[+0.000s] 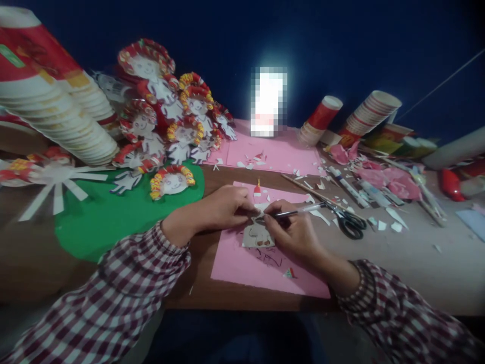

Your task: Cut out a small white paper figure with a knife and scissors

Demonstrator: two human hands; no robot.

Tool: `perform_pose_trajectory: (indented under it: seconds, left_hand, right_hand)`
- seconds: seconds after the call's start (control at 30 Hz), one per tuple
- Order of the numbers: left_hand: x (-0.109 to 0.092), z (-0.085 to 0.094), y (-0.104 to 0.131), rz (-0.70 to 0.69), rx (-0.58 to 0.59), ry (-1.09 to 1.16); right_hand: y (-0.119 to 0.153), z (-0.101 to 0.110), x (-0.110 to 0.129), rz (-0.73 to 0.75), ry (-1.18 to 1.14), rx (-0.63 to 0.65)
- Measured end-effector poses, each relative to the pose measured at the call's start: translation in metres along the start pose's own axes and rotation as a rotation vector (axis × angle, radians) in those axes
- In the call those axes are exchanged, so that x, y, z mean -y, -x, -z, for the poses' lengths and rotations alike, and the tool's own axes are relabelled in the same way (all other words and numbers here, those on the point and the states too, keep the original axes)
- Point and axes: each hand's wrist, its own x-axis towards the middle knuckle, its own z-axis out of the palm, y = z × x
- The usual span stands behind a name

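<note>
A small pale paper piece (pixel 258 235) with dark drawn lines lies on a pink sheet (pixel 235 263). My right hand (pixel 293 230) holds a pen (pixel 297 210) in a writing grip, its tip end over the upper part of the paper. From the left, my left hand (pixel 231 207) rests at the paper's top edge, fingers bent together; whether they pinch anything is hidden. A small red and white paper scrap (pixel 257 190) sits just above the hands. Dark pen strokes and a small green and red scrap (pixel 290 273) show on the pink sheet below.
Black-handled scissors (pixel 350 225), a thin stick (pixel 303 187), markers (pixel 350 187) and paper scraps lie at right. Paper cup stacks (pixel 56 91) and paper dolls (pixel 144 121) stand at left, by a green sheet (pixel 91 227). A bright blurred screen (pixel 269 103) is behind.
</note>
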Motion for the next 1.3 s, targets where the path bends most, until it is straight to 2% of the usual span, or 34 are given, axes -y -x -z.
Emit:
perform_pose_trajectory:
  seconds: [0.67, 1.3]
  left_hand:
    - [-0.0077, 0.0064, -0.0007, 0.055, 0.075, 0.016]
    - [-0.0071, 0.0056, -0.0005, 0.036, 0.045, 0.004]
  right_hand:
    - [-0.0012, 0.0003, -0.0042, 0.029, -0.038, 0.067]
    - [-0.0032, -0.0006, -0.0022, 0.030, -0.031, 0.051]
